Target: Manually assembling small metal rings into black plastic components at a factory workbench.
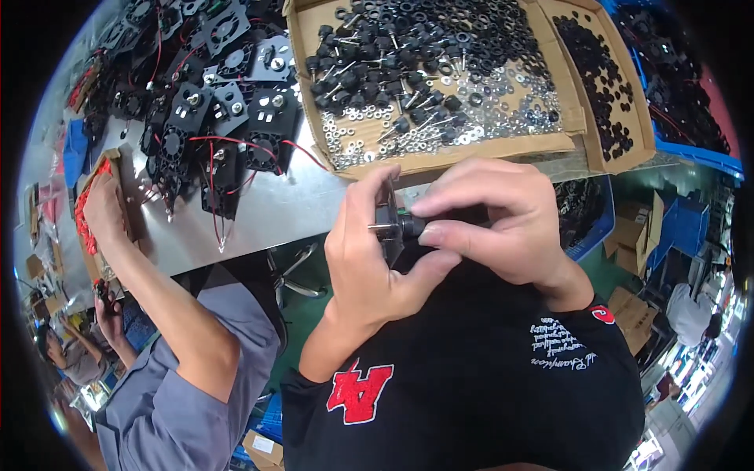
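In front of my chest, my left hand (353,263) is closed round the edges of a dark, flat part (388,212), seen almost edge-on. A thin metal pin (378,226) sticks out from that part toward my left palm. My right hand (503,224) pinches a small black round piece (411,225) between thumb and fingertips, pressed against the part's right side. It resembles the black knobs with metal pins (369,67) in the cardboard tray, though my fingers cover much of it. My left thumb reaches under the right fingertips.
Beyond my hands lies a cardboard tray (471,149) of knobs, black rings and metal washers and nuts. A narrower box (640,141) of black pieces adjoins it. Several black fan assemblies (228,102) with red wires cover the metal table (267,208). At left, a co-worker's hand (104,206) reaches into a box of red pieces.
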Tool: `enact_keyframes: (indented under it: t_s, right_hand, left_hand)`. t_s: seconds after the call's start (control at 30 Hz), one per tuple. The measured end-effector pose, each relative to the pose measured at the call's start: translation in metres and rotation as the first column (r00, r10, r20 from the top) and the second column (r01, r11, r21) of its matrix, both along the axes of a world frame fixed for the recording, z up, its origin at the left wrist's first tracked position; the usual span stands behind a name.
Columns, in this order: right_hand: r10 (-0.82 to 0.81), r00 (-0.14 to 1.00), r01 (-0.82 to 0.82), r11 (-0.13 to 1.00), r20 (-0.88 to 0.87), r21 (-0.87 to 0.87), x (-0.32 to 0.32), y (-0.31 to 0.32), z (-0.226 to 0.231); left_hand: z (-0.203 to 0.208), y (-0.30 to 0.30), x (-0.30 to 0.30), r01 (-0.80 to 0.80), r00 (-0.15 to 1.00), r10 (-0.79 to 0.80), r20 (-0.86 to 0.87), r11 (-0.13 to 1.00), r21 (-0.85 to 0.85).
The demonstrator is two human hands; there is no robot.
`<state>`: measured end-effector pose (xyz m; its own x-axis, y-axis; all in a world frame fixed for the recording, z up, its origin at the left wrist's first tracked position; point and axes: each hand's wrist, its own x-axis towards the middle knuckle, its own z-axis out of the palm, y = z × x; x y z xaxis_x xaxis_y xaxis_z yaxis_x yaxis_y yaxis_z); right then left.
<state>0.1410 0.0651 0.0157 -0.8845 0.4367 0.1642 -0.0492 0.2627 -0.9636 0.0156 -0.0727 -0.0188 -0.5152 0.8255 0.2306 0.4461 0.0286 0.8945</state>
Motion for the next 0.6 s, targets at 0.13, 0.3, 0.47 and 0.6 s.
enact_keyframes:
  t_s: [0.13,0.3,0.47,0.6]
  right_hand:
    - [-0.09,0.987,0.143,0.864,0.132,-0.483,-0.001,-0.001,0.004]
    - [0.008,0.99,0.04,0.943,0.143,-0.331,0.009,0.004,-0.004]
    - [0.043,0.983,-0.042,0.999,0.178,-0.008,0.012,0.021,0.009]
    - [-0.598,0.779,0.489,0.767,0.188,0.415,0.006,0.082,-0.009]
  left_hand:
    - [0.006,0.007,-0.007,0.048,0.979,-0.048,-0.199,0.999,-0.002]
    - [-0.003,0.008,-0.015,0.093,0.899,-0.104,-0.426,0.995,-0.046]
    - [0.0,0.007,-0.016,0.053,0.795,-0.065,-0.603,0.998,-0.038]
    - [-0.002,0.011,-0.017,0.067,0.769,-0.052,-0.637,0.998,-0.001]
